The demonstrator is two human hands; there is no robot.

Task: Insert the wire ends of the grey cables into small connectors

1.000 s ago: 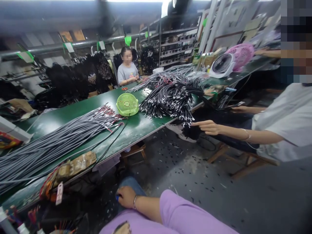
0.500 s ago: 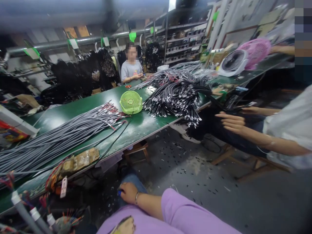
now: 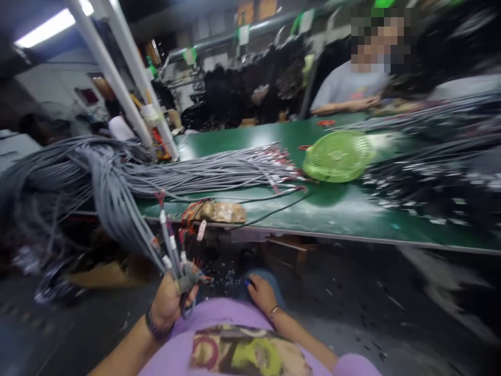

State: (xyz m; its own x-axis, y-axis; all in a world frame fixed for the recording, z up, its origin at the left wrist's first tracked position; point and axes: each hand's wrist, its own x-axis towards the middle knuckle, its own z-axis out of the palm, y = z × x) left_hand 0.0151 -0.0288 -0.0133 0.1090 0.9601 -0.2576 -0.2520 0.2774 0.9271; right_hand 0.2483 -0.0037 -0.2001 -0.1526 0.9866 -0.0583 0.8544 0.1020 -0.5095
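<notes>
My left hand (image 3: 169, 303) is low at the centre-left, closed around the ends of a few grey cables (image 3: 117, 209) that arch up and over to the left from a big grey bundle. Their stripped tips with red and white sleeves stick up above my fist. My right hand (image 3: 261, 293) rests on my knee, fingers curled, with something small and blue under the fingertips that I cannot make out. A long pile of grey cables (image 3: 219, 169) lies across the green table (image 3: 352, 209) in front of me.
A green round fan (image 3: 337, 155) lies on the table beside a heap of black cables (image 3: 426, 177). A person in a grey shirt (image 3: 344, 86) sits across the table. A taped brown bundle (image 3: 219, 212) sits at the table's near edge. White posts (image 3: 117, 73) stand at left.
The view has swung left. My left hand with its grey cable ends has come into view. The person on the right who was reaching toward the black cables is out of sight.
</notes>
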